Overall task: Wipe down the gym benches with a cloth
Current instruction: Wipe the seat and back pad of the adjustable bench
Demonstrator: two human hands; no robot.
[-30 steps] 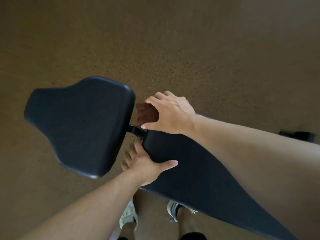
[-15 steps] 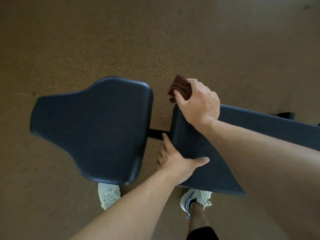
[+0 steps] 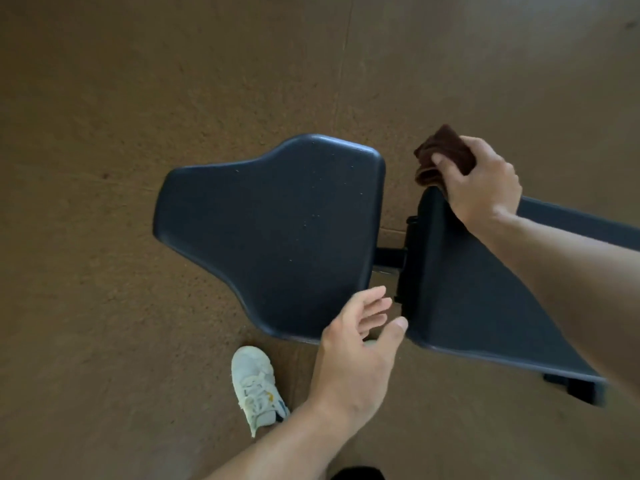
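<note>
A black padded gym bench lies below me, its seat pad (image 3: 277, 230) at centre and its long back pad (image 3: 478, 292) running off to the right. My right hand (image 3: 481, 185) is shut on a folded dark brown cloth (image 3: 440, 154) at the far top corner of the back pad. My left hand (image 3: 360, 344) hovers with fingers spread over the gap between the two pads, near their front edges, holding nothing. It touches neither pad as far as I can tell.
A black metal bar (image 3: 389, 258) joins the two pads. My white sneaker (image 3: 256, 386) stands on the brown speckled floor (image 3: 104, 98) just in front of the seat pad. A black bench foot (image 3: 575, 386) shows under the back pad at the right.
My left hand has lifted off the back pad's near corner and opened. My right hand has kept the cloth at the pad's far corner. The view has shifted so the bench sits further right.
</note>
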